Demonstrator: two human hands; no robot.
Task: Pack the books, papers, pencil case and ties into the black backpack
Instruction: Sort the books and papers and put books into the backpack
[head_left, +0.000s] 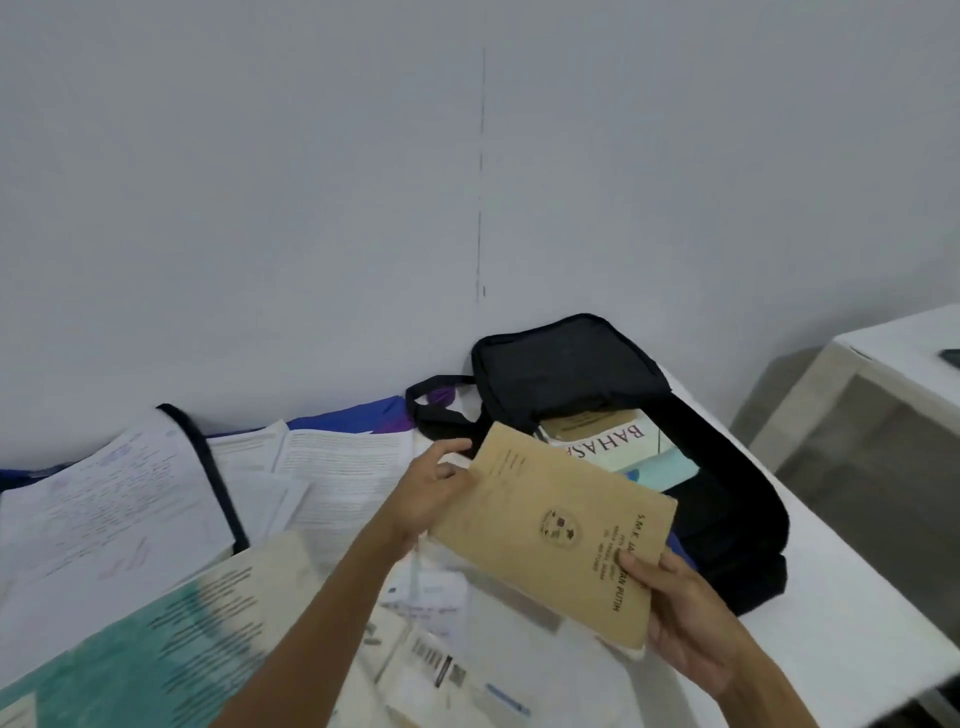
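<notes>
White bed(?) (836, 639) | brown book (540, 499): L hand (435, 491) grips far edge, R hand (688, 621) near corner | backpack (563, 364) open behind

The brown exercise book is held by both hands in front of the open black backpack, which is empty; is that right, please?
Not empty: the head view shows the black backpack holding books, one lettered BAHASA. The left hand and right hand do hold the brown exercise book before it.

Dim, flat light; soft motion blur.
</notes>
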